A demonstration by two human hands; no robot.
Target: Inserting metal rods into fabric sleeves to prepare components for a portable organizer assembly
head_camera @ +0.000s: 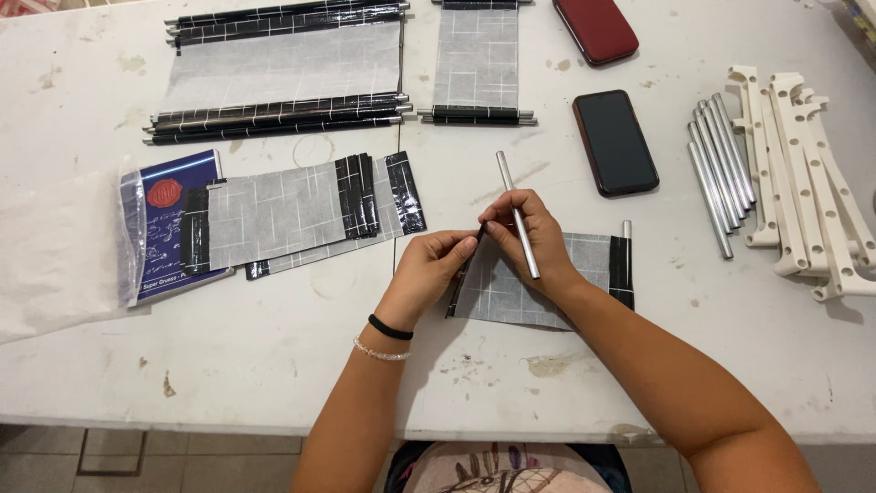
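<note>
Bare white tabletop [228, 347] open along the near edge, left of the forearms. Blocked to the right by a black smartphone [616, 141], a bundle of silver metal rods [721, 173] and white perforated plastic brackets [808, 183]; to the left by flat grey mesh sheets with black tape edges [292, 215].

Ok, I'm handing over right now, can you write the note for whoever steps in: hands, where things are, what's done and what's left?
Left hand: pinches the black-taped left edge of the mesh sheet on the table.
Right hand: holds a metal rod over that edge.
This sheet already has a rod at its right edge.
Done: two rodded sheets at the top.
Left: flat taped sheets left of the hands, without rods; spare rods and white plastic frames lie to the right.
</note>
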